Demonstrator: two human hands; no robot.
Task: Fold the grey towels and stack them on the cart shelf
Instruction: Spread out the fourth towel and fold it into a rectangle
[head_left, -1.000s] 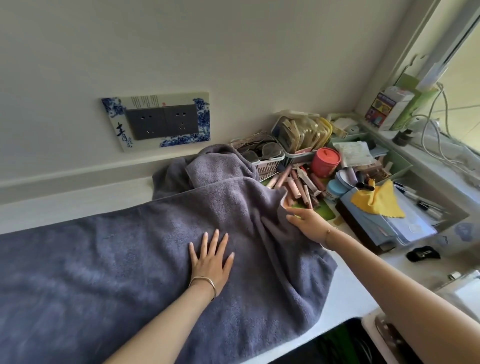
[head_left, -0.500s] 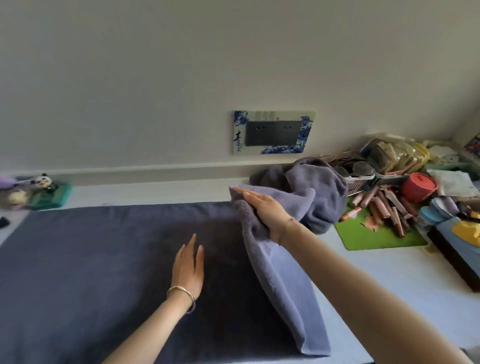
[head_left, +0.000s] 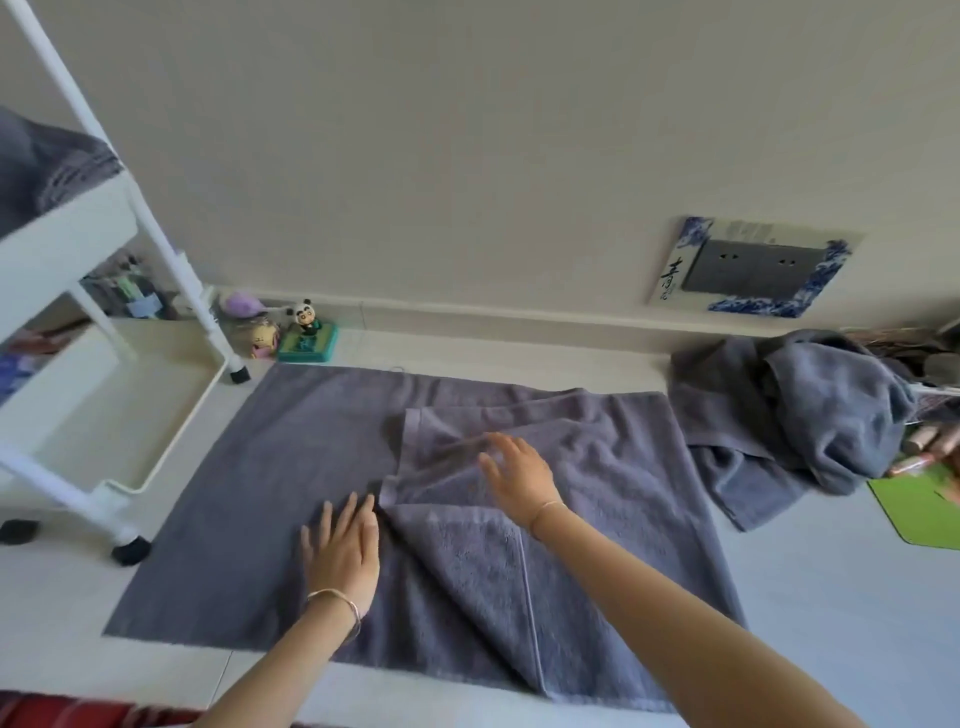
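White cart (head_left: 62, 231) noted at 9 o'clock, caster just beside grey towel (head_left: 249, 519). Towel spread flat at centre, right part folded over. Crumpled terry towel (head_left: 810, 415) at 3 o'clock. Left hand (head_left: 343, 556) and right hand (head_left: 519, 478) laid on the pile, fingers straight, nothing grasped.

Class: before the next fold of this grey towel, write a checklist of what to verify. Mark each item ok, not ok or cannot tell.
1. Towel lies flat on its left half: ok.
2. Flap square with the towel's edges: not ok, skewed and wrinkled.
3. Left hand flat on the towel: ok.
4. Right hand open, holding nothing: ok.
5. Room on the upper cart shelf: cannot tell, mostly out of view.
6. Other towel folded: not ok, crumpled.
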